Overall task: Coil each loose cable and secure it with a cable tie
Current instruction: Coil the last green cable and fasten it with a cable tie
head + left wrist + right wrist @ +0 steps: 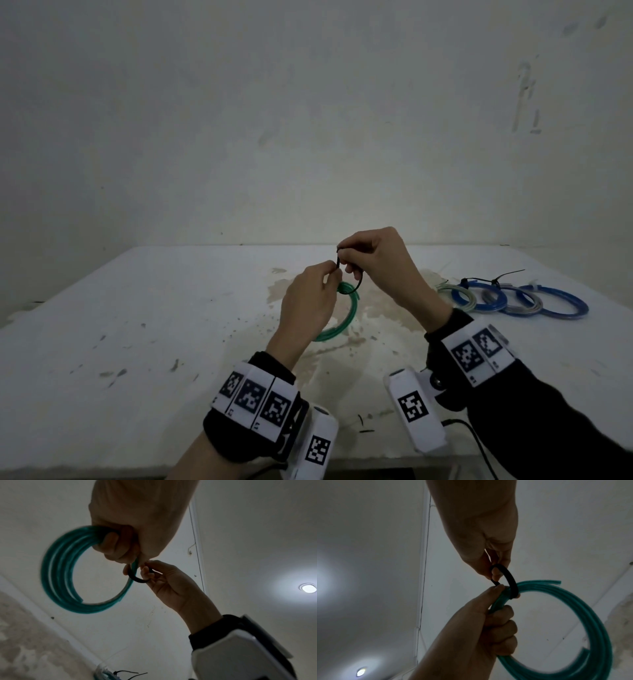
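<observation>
Your left hand (308, 301) grips green coil (583, 615), right hand (380, 263) pinches black tie (508, 577) above mid-table (154, 325); tied blue coils (527, 299) at 3 o'clock

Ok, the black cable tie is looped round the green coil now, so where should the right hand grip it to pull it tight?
Grip the black cable tie at its free end, up where the right hand already pinches it above the left hand. Come from above and pull up, away from the green coil; the loop is still slack there, and the left hand clamps the strands just below, steadying them.
</observation>
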